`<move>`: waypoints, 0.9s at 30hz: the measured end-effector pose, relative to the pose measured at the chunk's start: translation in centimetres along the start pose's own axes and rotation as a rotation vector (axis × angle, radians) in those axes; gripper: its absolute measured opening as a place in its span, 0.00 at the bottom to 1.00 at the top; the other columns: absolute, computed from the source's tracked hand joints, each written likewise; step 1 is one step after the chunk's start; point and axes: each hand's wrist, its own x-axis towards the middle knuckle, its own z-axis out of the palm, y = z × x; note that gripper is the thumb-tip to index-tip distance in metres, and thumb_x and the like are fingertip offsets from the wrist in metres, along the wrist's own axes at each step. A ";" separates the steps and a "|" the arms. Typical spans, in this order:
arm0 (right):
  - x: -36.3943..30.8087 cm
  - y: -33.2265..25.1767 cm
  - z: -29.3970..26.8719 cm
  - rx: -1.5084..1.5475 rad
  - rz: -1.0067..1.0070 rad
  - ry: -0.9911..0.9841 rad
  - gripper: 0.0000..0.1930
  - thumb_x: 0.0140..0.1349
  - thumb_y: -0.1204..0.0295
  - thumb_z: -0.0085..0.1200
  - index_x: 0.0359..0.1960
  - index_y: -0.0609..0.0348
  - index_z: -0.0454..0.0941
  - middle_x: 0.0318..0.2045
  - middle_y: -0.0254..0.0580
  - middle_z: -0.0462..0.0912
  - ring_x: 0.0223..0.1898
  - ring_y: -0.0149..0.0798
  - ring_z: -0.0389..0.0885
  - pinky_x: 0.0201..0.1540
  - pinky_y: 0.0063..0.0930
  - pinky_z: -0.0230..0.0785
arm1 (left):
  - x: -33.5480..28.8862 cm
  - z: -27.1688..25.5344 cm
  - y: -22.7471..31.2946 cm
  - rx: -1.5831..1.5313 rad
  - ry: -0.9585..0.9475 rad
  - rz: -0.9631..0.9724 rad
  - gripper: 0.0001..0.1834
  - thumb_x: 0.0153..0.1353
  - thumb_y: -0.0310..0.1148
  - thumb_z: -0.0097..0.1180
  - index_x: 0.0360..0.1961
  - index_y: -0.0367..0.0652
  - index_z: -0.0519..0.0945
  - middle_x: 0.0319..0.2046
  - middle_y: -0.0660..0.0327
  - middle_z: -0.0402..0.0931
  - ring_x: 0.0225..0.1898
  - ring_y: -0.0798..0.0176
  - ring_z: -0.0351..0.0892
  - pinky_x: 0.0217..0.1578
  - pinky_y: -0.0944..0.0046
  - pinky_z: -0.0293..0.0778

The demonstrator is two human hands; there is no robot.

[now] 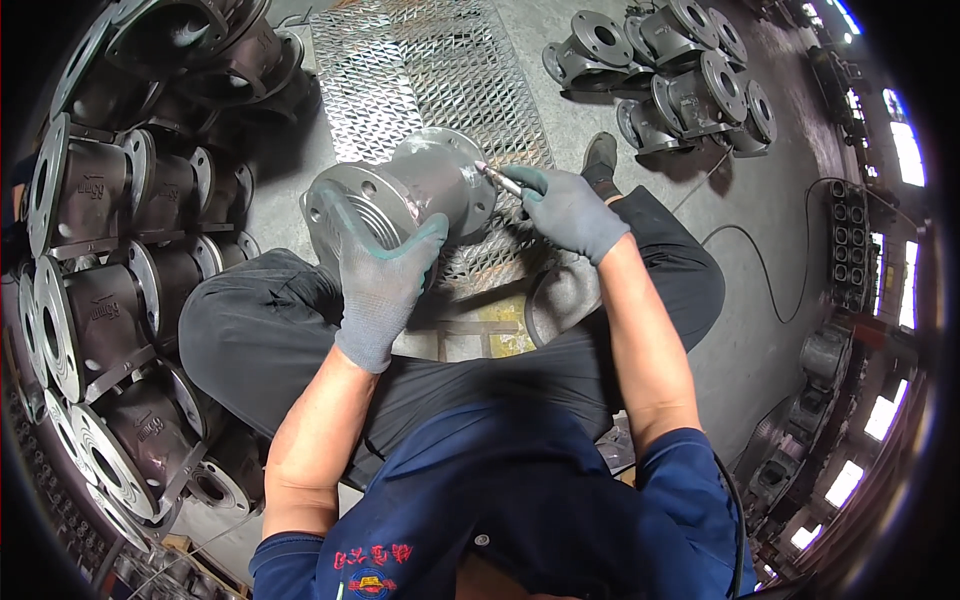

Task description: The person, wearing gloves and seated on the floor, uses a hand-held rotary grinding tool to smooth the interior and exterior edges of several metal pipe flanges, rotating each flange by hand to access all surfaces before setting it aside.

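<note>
A dark grey cast-metal valve body (432,180) with round bolt-holed flanges lies tilted on its side between my knees. My left hand (385,260), in a grey-green work glove, grips the rim of its near flange, the thumb spread across the ringed opening. My right hand (570,208), in a matching glove, is closed round a slim, pen-like tool with a silvery shaft (503,181). The tool's pale pinkish tip touches or nearly touches the edge of the far flange. Its exact kind cannot be made out. Whitish marks show on the casting beside the tip.
Beneath the casting stretches a metal mesh plate (400,70). Similar valve bodies (95,205) are stacked high at my left; more castings (690,90) stand at far right. By my right thigh is a rounded grey casting (565,295). A black cable (765,270) crosses the floor.
</note>
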 end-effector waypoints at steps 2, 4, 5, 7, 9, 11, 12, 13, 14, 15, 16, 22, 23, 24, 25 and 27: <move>0.0 -0.1 -1.0 -0.052 0.003 -0.093 0.23 0.76 0.72 0.51 0.71 0.53 0.83 0.51 0.55 0.93 0.50 0.50 0.93 0.58 0.41 0.82 | 0.4 -0.6 1.1 -0.388 -0.081 -0.174 0.68 0.61 0.46 0.80 0.82 0.12 0.47 0.83 0.24 0.47 0.87 0.36 0.45 0.85 0.48 0.42; 0.5 -0.1 -1.8 -0.106 -0.002 -0.121 0.23 0.76 0.71 0.51 0.71 0.51 0.83 0.50 0.56 0.93 0.49 0.51 0.93 0.57 0.41 0.82 | 0.6 -0.7 1.6 -0.360 -0.078 -0.180 0.68 0.60 0.43 0.81 0.82 0.12 0.46 0.79 0.25 0.56 0.81 0.39 0.58 0.81 0.51 0.54; 0.6 -1.2 -2.3 -0.164 -0.009 -0.152 0.23 0.76 0.71 0.51 0.70 0.50 0.83 0.48 0.56 0.93 0.49 0.51 0.92 0.56 0.41 0.82 | 0.6 -0.9 1.6 -0.346 -0.074 -0.186 0.68 0.60 0.42 0.82 0.81 0.12 0.46 0.77 0.25 0.61 0.78 0.41 0.65 0.79 0.53 0.61; 0.6 -1.8 -2.8 -0.058 0.085 -0.169 0.23 0.75 0.69 0.51 0.70 0.49 0.84 0.48 0.58 0.92 0.49 0.56 0.92 0.56 0.44 0.82 | 0.5 -1.1 1.7 -0.331 -0.079 -0.201 0.69 0.59 0.42 0.82 0.82 0.12 0.46 0.78 0.26 0.59 0.80 0.41 0.62 0.80 0.53 0.58; 1.4 -0.1 -2.4 -0.189 -0.078 -0.160 0.23 0.75 0.70 0.51 0.69 0.47 0.85 0.45 0.57 0.92 0.44 0.51 0.92 0.52 0.44 0.83 | 0.5 -0.8 1.7 -0.336 -0.098 -0.202 0.69 0.60 0.44 0.82 0.82 0.13 0.46 0.82 0.26 0.53 0.85 0.39 0.53 0.84 0.52 0.49; 1.8 -0.3 -2.6 -0.271 -0.101 -0.167 0.23 0.75 0.71 0.51 0.69 0.47 0.84 0.44 0.56 0.92 0.41 0.49 0.92 0.50 0.43 0.83 | 0.3 -0.8 1.2 -0.382 -0.101 -0.162 0.70 0.58 0.41 0.83 0.84 0.15 0.44 0.81 0.26 0.57 0.83 0.40 0.60 0.82 0.53 0.54; 1.8 -0.3 -2.8 -0.186 -0.029 -0.164 0.23 0.75 0.71 0.51 0.70 0.47 0.84 0.46 0.56 0.92 0.42 0.50 0.92 0.52 0.43 0.83 | 0.2 -1.0 1.1 -0.380 -0.101 -0.162 0.70 0.58 0.41 0.83 0.84 0.15 0.44 0.81 0.26 0.57 0.83 0.40 0.60 0.82 0.53 0.54; 1.7 -0.6 -3.0 -0.099 0.045 -0.161 0.23 0.76 0.72 0.51 0.70 0.47 0.84 0.47 0.56 0.92 0.43 0.52 0.92 0.53 0.43 0.83 | 0.2 -1.4 1.4 -0.363 -0.163 -0.118 0.72 0.57 0.39 0.83 0.85 0.18 0.41 0.80 0.26 0.59 0.81 0.37 0.63 0.81 0.52 0.58; 1.3 -1.2 -3.3 -0.107 0.055 -0.182 0.23 0.77 0.71 0.51 0.71 0.50 0.83 0.49 0.56 0.92 0.45 0.52 0.92 0.54 0.42 0.83 | 0.1 -1.6 1.4 -0.346 -0.225 -0.073 0.73 0.57 0.37 0.83 0.85 0.20 0.38 0.79 0.26 0.61 0.79 0.35 0.67 0.79 0.50 0.62; 1.1 -0.7 -2.7 -0.103 0.058 -0.184 0.23 0.77 0.71 0.51 0.71 0.50 0.83 0.49 0.56 0.92 0.45 0.52 0.92 0.54 0.42 0.83 | 0.0 -1.8 1.1 -0.344 -0.229 -0.074 0.73 0.57 0.37 0.83 0.85 0.20 0.38 0.79 0.26 0.61 0.79 0.35 0.67 0.79 0.50 0.62; 0.8 -0.4 -2.2 -0.119 -0.019 -0.118 0.22 0.76 0.71 0.50 0.68 0.52 0.84 0.52 0.58 0.91 0.51 0.57 0.91 0.59 0.45 0.82 | -0.1 -2.1 0.8 -0.246 -0.354 0.004 0.75 0.55 0.35 0.83 0.86 0.22 0.35 0.77 0.26 0.64 0.77 0.32 0.70 0.78 0.48 0.64; -2.7 3.7 -0.2 0.137 0.029 0.170 0.25 0.78 0.69 0.50 0.74 0.58 0.80 0.40 0.44 0.91 0.40 0.33 0.89 0.50 0.30 0.82 | 0.5 -1.4 0.3 -0.095 -0.443 0.138 0.77 0.50 0.30 0.80 0.89 0.32 0.34 0.67 0.33 0.78 0.66 0.31 0.82 0.68 0.45 0.77; -3.4 3.2 0.1 0.286 0.148 0.121 0.25 0.79 0.68 0.50 0.75 0.59 0.80 0.38 0.39 0.90 0.33 0.29 0.87 0.42 0.27 0.82 | 0.9 -1.5 0.9 -0.106 -0.438 0.125 0.75 0.50 0.30 0.80 0.89 0.33 0.36 0.68 0.34 0.77 0.67 0.32 0.82 0.68 0.45 0.78; -4.2 2.8 0.2 0.351 0.214 0.104 0.25 0.80 0.68 0.50 0.75 0.58 0.79 0.38 0.37 0.90 0.31 0.26 0.85 0.38 0.25 0.80 | 1.6 -1.8 1.5 -0.129 -0.400 0.079 0.73 0.50 0.30 0.79 0.89 0.32 0.40 0.69 0.34 0.77 0.68 0.32 0.82 0.69 0.46 0.77; -5.0 2.2 0.2 0.415 0.281 0.086 0.25 0.82 0.67 0.49 0.76 0.58 0.78 0.38 0.35 0.90 0.30 0.24 0.84 0.35 0.23 0.79 | 2.3 -1.9 2.1 -0.153 -0.361 0.032 0.71 0.51 0.30 0.78 0.89 0.31 0.44 0.70 0.33 0.77 0.69 0.33 0.81 0.70 0.47 0.77; -6.2 2.3 0.8 0.520 0.291 0.105 0.25 0.83 0.67 0.50 0.77 0.57 0.77 0.39 0.35 0.89 0.29 0.22 0.83 0.32 0.21 0.77 | 3.9 -2.0 1.0 -0.224 -0.218 0.009 0.63 0.54 0.32 0.79 0.85 0.29 0.52 0.63 0.38 0.82 0.60 0.40 0.86 0.61 0.53 0.82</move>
